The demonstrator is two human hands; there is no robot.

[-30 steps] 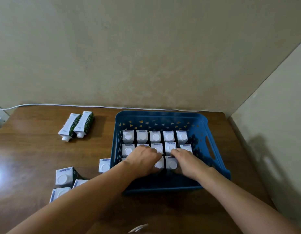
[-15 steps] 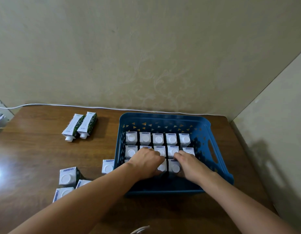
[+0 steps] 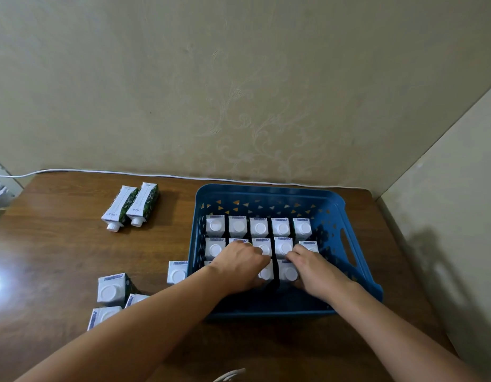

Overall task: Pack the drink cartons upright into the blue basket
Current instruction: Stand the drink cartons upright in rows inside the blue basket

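The blue basket (image 3: 266, 190) sits on the brown table, right of centre. White-capped drink cartons (image 3: 259, 227) stand upright inside it in two full back rows, with a partial front row nearer me. My left hand (image 3: 238, 267) reaches into the front row and curls over a carton there, hiding most of it, next to a carton (image 3: 266, 272) that shows a cap. My right hand (image 3: 314, 271) grips the neighbouring front-row carton (image 3: 288, 272), fingers at its far edge and thumb at its near edge.
Two cartons (image 3: 132, 205) lie flat at the table's back left. Upright cartons stand left of the basket: one (image 3: 176, 272) against its wall and three more (image 3: 112, 289) nearer me. A white cable (image 3: 101, 171) runs along the wall. A side wall is close on the right.
Both hands stay on the front-row cartons inside the basket. The view has shifted slightly; no carton visibly changes place.
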